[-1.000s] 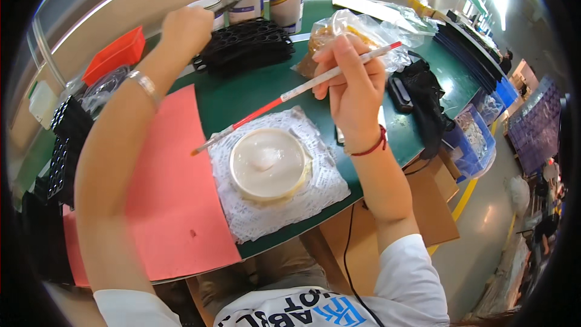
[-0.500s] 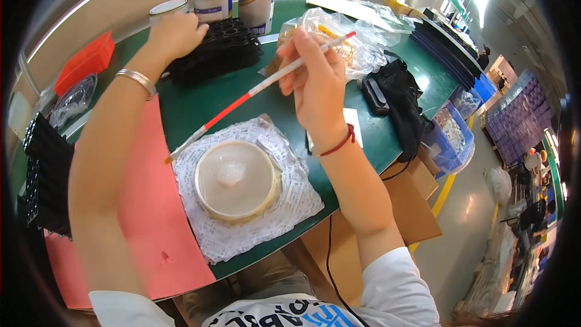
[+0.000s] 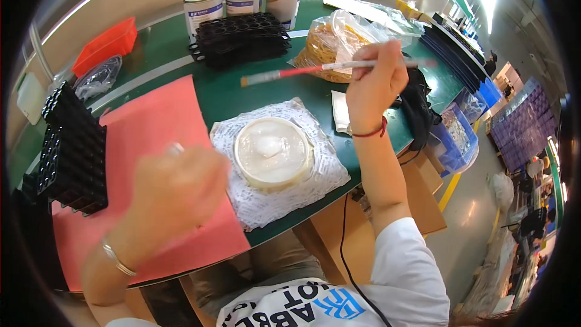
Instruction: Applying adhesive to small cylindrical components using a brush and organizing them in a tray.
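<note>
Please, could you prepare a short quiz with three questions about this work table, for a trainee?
1. Which hand holds the slim, brown-tipped, red-and-white brush?
2. True or false: the shallow, round, cream-coloured bowl stands on the pink rectangular sheet.
3. How many pale cylindrical cans stand behind the black, round-holed plastic trays? A) two B) three C) five

Key: 1. The right hand. 2. False: it rests on the wrinkled white patterned sheet. 3. B.
</note>
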